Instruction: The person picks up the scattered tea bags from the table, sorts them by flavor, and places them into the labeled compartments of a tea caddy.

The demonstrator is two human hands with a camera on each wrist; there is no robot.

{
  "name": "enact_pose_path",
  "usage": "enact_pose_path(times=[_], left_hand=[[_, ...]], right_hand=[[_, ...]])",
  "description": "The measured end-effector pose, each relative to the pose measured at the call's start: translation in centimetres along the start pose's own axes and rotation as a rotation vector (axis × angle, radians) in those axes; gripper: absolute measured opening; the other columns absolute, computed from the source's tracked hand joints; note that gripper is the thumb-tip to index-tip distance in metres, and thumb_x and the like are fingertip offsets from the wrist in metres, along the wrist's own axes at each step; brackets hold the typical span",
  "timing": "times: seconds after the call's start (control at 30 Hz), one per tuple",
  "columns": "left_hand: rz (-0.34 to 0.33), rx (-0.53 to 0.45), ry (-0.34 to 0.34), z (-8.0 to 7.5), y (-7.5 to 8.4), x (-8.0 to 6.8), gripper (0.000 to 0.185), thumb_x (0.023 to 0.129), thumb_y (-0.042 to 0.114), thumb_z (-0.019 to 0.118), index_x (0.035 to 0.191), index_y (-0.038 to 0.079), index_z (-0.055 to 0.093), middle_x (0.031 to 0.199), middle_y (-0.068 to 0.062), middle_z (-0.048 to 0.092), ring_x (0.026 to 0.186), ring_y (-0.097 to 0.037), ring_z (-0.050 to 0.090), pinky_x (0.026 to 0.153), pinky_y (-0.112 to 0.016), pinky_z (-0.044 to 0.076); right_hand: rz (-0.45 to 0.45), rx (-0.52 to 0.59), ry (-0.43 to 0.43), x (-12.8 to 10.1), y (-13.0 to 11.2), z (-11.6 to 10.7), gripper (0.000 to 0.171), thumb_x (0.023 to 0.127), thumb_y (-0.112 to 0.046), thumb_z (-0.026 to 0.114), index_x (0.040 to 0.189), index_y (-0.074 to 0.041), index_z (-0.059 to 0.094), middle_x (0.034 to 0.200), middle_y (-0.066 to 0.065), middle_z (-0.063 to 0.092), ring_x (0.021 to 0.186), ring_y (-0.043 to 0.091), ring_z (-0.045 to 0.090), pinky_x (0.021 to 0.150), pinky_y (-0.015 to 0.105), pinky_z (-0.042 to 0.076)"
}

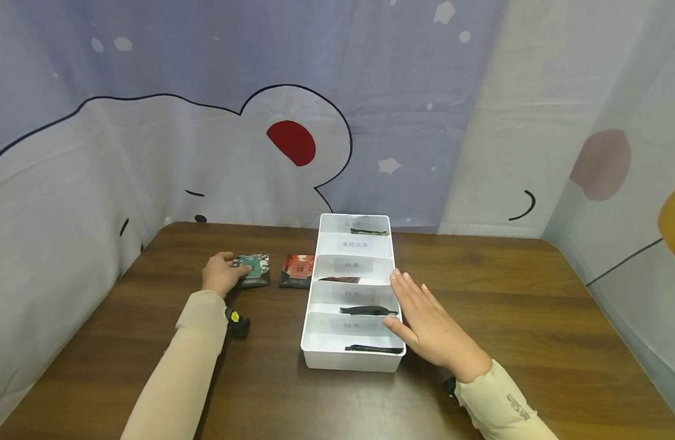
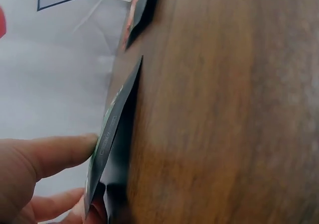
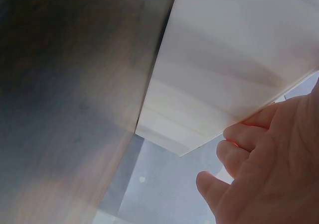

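Observation:
My left hand [image 1: 227, 272] lies at the left of the brown table and pinches the near edge of a dark green tea packet [image 1: 255, 269]. In the left wrist view the thumb [image 2: 60, 154] is on top of the packet [image 2: 112, 134] and fingertips are under it, so its edge is raised off the wood. A red and black packet [image 1: 297, 270] lies flat just to its right. My right hand [image 1: 420, 315] is flat, its straight fingers [image 3: 254, 134] against the right wall of a white divided tray [image 1: 351, 362]. The tray's wall [image 3: 234, 69] fills the right wrist view.
The tray has several labelled compartments, and some hold dark packets [image 1: 368, 310]. A printed cloth backdrop [image 1: 293, 140] closes off the table's back and sides. Bare wood [image 1: 508, 293] lies to the right of the tray and in front of it.

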State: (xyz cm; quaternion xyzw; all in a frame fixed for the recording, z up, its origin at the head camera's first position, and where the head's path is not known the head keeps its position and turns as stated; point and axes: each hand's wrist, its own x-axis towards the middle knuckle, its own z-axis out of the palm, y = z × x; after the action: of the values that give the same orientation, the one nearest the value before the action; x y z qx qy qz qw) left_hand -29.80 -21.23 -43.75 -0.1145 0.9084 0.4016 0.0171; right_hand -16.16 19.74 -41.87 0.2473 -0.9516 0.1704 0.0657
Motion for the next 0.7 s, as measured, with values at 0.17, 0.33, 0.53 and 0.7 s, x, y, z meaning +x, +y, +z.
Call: enact_pose_path(times=[0.17, 0.33, 0.53, 0.7], left_hand=[[-0.057, -0.165, 0.015, -0.2, -0.2, -0.1, 0.060, 0.100, 0.018, 0.061, 0.149, -0.009, 0.040, 0.144, -0.032, 0.050, 0.135, -0.045, 0.048, 0.111, -0.054, 0.040], [-0.097, -0.311, 0.032, -0.5, -0.3, -0.2, 0.053, 0.102, 0.017, 0.055, 0.148, -0.006, 0.045, 0.150, -0.028, 0.045, 0.137, -0.040, 0.044, 0.113, -0.051, 0.039], [-0.116, -0.387, 0.033, -0.9, 0.0, -0.6, 0.048, 0.103, 0.019, 0.053, 0.144, -0.006, 0.051, 0.141, -0.022, 0.052, 0.112, -0.022, 0.053, 0.085, -0.028, 0.052], [-0.125, -0.450, 0.031, -1.3, 0.6, -0.9, 0.046, 0.104, 0.020, 0.052, 0.143, -0.004, 0.053, 0.118, -0.010, 0.053, 0.093, -0.011, 0.048, 0.067, -0.014, 0.049]], right_hand=[[-0.005, -0.001, 0.003, 0.0, 0.0, 0.0, 0.077, 0.106, -0.046, 0.048, 0.159, 0.003, 0.022, 0.166, 0.017, 0.020, 0.153, 0.035, 0.019, 0.122, 0.058, 0.016], [-0.006, -0.001, 0.006, 0.1, 0.0, 0.0, 0.077, 0.106, -0.046, 0.048, 0.159, 0.003, 0.022, 0.166, 0.017, 0.020, 0.154, 0.035, 0.019, 0.122, 0.058, 0.017], [-0.004, -0.001, 0.008, 0.1, 0.0, 0.1, 0.077, 0.106, -0.046, 0.047, 0.159, 0.003, 0.022, 0.166, 0.016, 0.020, 0.154, 0.035, 0.018, 0.122, 0.058, 0.017], [-0.002, -0.002, 0.007, 0.0, 0.0, 0.1, 0.077, 0.106, -0.047, 0.047, 0.159, 0.002, 0.022, 0.167, 0.016, 0.020, 0.154, 0.034, 0.018, 0.122, 0.057, 0.016]])
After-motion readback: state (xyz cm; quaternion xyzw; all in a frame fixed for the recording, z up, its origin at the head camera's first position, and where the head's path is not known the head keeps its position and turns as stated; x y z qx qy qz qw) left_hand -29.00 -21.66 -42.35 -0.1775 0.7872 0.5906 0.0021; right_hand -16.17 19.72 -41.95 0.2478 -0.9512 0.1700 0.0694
